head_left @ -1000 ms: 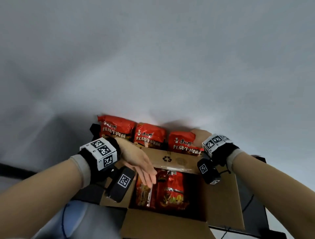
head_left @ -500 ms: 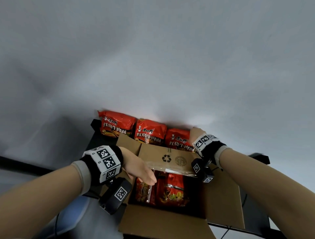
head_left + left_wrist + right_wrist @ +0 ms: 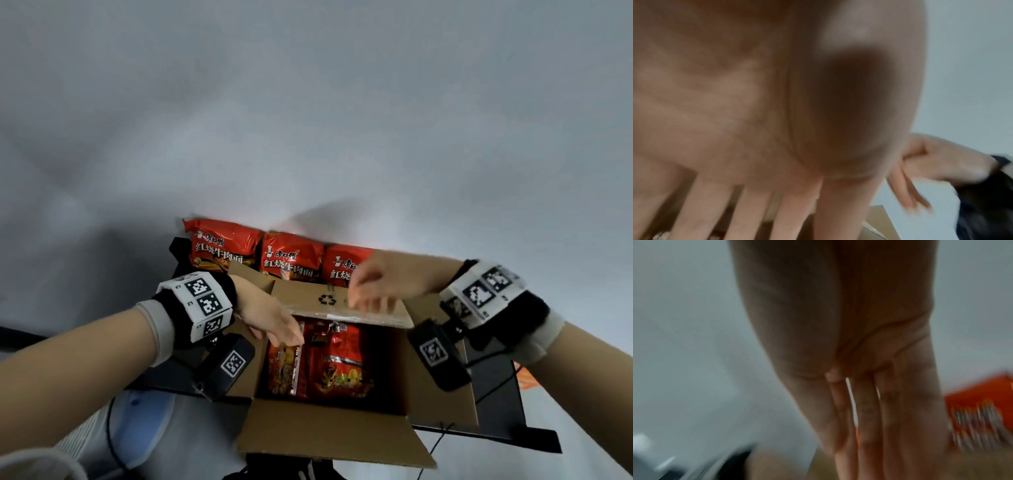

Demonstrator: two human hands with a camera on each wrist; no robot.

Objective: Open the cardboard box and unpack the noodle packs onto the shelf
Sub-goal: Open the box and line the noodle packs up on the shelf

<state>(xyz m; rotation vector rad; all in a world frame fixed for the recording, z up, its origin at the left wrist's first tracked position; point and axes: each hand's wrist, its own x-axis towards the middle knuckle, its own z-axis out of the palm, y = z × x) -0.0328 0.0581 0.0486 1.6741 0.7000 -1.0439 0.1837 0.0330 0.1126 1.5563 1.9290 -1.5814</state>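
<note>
A grey wall (image 3: pixel 308 102) fills the background. Against it, on a dark shelf (image 3: pixel 500 407), stands the open cardboard box (image 3: pixel 325 435), flaps spread outward. Behind the box, three red noodle packs (image 3: pixel 291 255) stand upright in a row along the wall. More packs (image 3: pixel 334 359) remain inside the box, standing on edge. The left hand (image 3: pixel 270 318) reaches into the box opening, fingers straight and spread, tips at the top of the packs. The right hand (image 3: pixel 383 284) hovers over the far flap (image 3: pixel 342 303), blurred, fingers extended and close together, holding nothing.
</note>
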